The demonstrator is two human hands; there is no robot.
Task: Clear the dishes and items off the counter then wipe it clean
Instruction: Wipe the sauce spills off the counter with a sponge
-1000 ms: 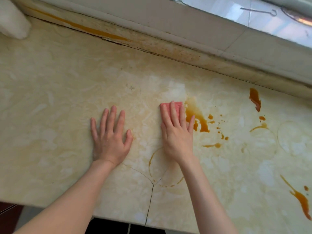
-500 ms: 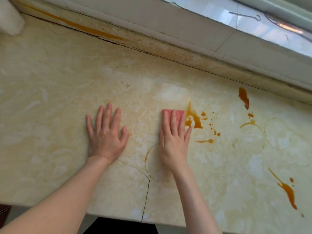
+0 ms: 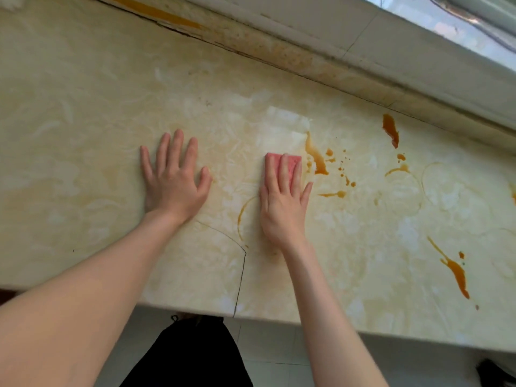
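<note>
A pink sponge [image 3: 290, 161] lies flat on the cream marble counter [image 3: 83, 113], mostly covered by my right hand [image 3: 283, 202], whose straight fingers press it down. My left hand [image 3: 174, 177] rests flat on the counter to the left, fingers spread, holding nothing. Just right of the sponge is an orange-brown sauce smear [image 3: 317, 157] with small drops around it. More sauce marks sit further right: a blot near the back [image 3: 391, 129] and a long streak near the front [image 3: 455, 270]. A brown ring stain [image 3: 241, 216] curves beside my right wrist.
A crack [image 3: 241, 275] runs from the counter's front edge inward. A stained raised back ledge [image 3: 279, 51] and a window sill [image 3: 446, 32] bound the counter behind. Faint ring marks [image 3: 446, 185] show at right. The floor and dark clothing [image 3: 190, 356] lie below the front edge.
My right hand has drawn the sponge a little back toward me and left, away from the sauce smear, part of which is wiped. The left hand stays flat in place. The view shifted.
</note>
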